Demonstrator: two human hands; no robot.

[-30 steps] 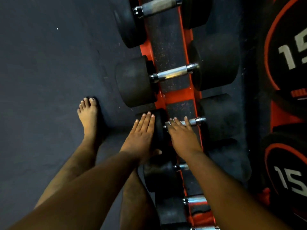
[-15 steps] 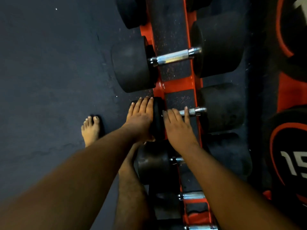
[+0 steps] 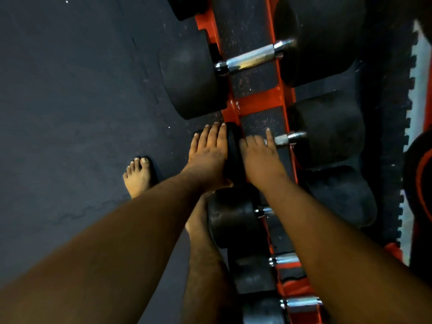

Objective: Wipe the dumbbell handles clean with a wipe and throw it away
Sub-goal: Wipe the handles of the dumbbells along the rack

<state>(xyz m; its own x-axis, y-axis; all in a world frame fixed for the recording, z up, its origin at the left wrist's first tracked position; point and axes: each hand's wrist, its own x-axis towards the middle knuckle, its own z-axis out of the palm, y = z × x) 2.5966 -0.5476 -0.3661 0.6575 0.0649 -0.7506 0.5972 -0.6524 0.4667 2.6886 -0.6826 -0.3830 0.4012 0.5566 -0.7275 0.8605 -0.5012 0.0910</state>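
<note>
At the left lies a dark grey rubber floor [image 3: 70, 101], and a bare foot [image 3: 138, 176] stands on it, toes pointing to the far side. To the right of the foot, the left hand [image 3: 208, 155] lies flat with straight fingers on the near-left black round rubber head [image 3: 233, 148] of a small dumbbell; its grip is apart and it only presses on the head.

Just right of this head, the right hand [image 3: 259, 157] rests on the silver knurled metal handle [image 3: 281, 139] of the same dumbbell. Most fingers are bent down over the handle, while one finger points straight to the far side. The grip looks clamped around the handle, but the fingertips are hidden under the hand. I cannot see a wipe; if one is under the right hand, it is covered. The bare end of the handle shows between the right hand and the far-right black head [image 3: 327, 129].

The dumbbells lie across an orange metal rack with dark padded strips [image 3: 257, 101], which runs from near to far. On the far side of the hands lies a bigger black dumbbell with a shiny silver handle [image 3: 252, 58]. On the near side there are smaller black dumbbells [image 3: 233, 220], partly hidden by the forearms. At the right edge, a black weight plate with an orange ring [image 3: 420, 178] is partly in view.
</note>
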